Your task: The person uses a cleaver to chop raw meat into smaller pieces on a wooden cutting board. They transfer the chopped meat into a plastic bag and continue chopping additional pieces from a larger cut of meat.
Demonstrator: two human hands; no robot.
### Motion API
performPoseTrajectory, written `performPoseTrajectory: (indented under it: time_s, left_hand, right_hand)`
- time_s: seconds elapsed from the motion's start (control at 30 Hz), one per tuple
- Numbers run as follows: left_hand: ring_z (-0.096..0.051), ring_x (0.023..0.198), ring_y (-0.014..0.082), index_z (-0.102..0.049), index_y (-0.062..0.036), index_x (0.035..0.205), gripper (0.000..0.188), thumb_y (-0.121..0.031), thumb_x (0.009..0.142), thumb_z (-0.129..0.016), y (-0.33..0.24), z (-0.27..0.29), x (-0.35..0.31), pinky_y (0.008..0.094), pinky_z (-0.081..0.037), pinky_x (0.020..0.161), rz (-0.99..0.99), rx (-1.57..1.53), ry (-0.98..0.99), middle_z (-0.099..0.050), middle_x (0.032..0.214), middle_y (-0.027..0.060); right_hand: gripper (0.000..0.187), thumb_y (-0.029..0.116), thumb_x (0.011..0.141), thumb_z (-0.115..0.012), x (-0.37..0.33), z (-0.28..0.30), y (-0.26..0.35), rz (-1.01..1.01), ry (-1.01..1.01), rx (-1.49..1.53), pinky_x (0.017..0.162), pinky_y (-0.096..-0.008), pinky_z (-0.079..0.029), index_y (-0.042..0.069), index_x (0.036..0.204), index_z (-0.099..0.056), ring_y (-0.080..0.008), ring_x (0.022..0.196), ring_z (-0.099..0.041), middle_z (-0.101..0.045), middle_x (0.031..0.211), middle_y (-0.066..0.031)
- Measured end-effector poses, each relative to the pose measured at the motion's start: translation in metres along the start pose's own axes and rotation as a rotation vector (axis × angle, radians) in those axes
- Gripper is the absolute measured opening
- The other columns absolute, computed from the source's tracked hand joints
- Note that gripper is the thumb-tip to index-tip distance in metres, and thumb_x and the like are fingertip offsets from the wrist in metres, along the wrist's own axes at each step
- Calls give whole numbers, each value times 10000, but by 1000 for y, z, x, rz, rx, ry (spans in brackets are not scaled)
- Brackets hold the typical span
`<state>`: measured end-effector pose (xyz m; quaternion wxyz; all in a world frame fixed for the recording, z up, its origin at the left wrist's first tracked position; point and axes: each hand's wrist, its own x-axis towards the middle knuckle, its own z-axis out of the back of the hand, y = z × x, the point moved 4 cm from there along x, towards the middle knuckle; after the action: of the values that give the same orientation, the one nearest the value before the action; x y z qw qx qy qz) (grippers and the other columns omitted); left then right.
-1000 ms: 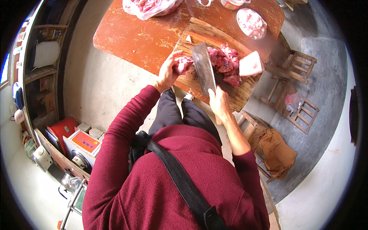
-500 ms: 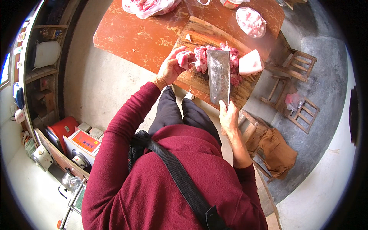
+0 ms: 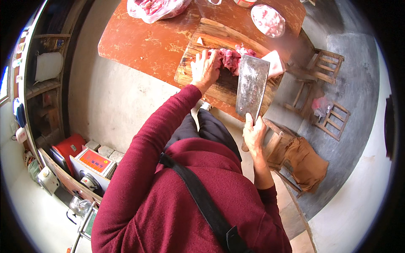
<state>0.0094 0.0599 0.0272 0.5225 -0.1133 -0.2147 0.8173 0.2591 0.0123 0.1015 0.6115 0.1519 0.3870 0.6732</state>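
Note:
Raw red meat (image 3: 231,60) lies in a row across the wooden cutting board (image 3: 230,90). My left hand (image 3: 205,71) is on its left end, fingers curled over the meat and partly hiding it. In my right hand (image 3: 254,134) is the handle of a broad cleaver (image 3: 253,84). Its wide grey blade slants over the right part of the meat and hides some of it; whether the edge touches cannot be made out. Beside the blade, to the right, sits a pale pink block of fatty meat (image 3: 275,63). A small white scrap (image 3: 199,41) lies on the board's far left part.
The board rests on a reddish-brown table (image 3: 139,46). At its far side are a plastic bag of meat (image 3: 158,9), a bowl of pale fatty pieces (image 3: 268,21) and a tub (image 3: 245,2). Wooden chairs stand to the right, one bearing a brown cloth (image 3: 304,164).
My left hand has turned and moved right, from holding the meat's end at its side to covering it. The cleaver has shifted slightly right and tilted. The view has moved a little.

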Motion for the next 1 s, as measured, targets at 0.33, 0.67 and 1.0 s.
performPoseTrajectory:
  time_s: [0.33,0.67,1.0]
  left_hand:
    - [-504,707,70,-566,-46,941,122,-70,827,-529,62,8,8,213,-431,615,396,-1326,358,-543,806,-45]
    - [-565,758,111,-597,-28,982,188,-158,852,-562,62,15,15,262,-459,715,339,-934,409,-607,861,16]
    - [-543,736,99,-578,-22,1034,216,-124,844,-558,53,16,26,231,-456,643,512,-1531,415,-577,852,17]
  right_hand:
    - [252,206,876,-560,-6,4,-27,-62,-50,83,512,-447,-417,-28,785,-528,-404,576,-557,-564,628,-218]
    - [227,197,883,-552,-2,12,-18,-49,-54,120,506,-438,-423,-20,820,-540,-399,583,-570,-575,641,-218]
    - [217,211,893,-528,-4,-6,11,199,84,-31,509,-448,-446,-5,876,-527,-396,602,-589,-589,639,-206]
